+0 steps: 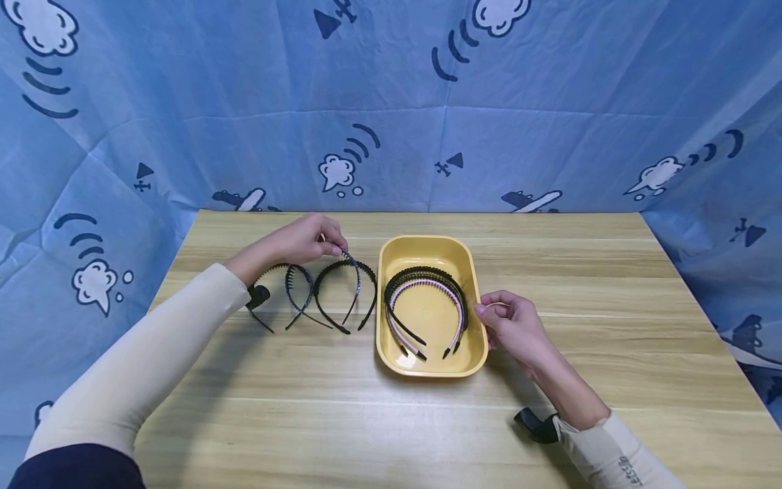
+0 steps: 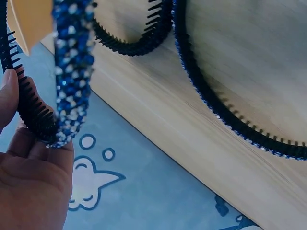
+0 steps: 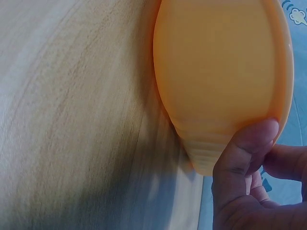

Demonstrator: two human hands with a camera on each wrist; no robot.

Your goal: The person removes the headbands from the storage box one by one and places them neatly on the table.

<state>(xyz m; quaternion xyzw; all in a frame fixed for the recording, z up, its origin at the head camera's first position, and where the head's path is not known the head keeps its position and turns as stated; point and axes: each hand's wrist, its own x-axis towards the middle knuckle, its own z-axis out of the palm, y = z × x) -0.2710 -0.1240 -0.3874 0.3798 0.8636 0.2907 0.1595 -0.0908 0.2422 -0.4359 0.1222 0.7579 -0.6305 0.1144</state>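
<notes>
My left hand [image 1: 311, 238] pinches the top of a headband [image 2: 74, 72] with blue and white rhinestones and dark teeth inside. It is raised left of a yellow plastic tray [image 1: 431, 371], its ends hanging down. A black headband [image 1: 330, 270] on the table overlaps it in the head view. Thumb and fingers of my right hand [image 1: 519, 333] grip the tray's right rim. Inside the tray several headbands lie nested, black ones [image 1: 397, 280] around a pink one [image 1: 459, 319].
Left of the black headband lies a blue-rhinestone headband [image 1: 311, 282]. Another dark headband [image 1: 261, 322] is partly hidden under the left wrist. The wooden table [image 1: 586, 272] ends at the back against a blue patterned cloth [image 1: 391, 81].
</notes>
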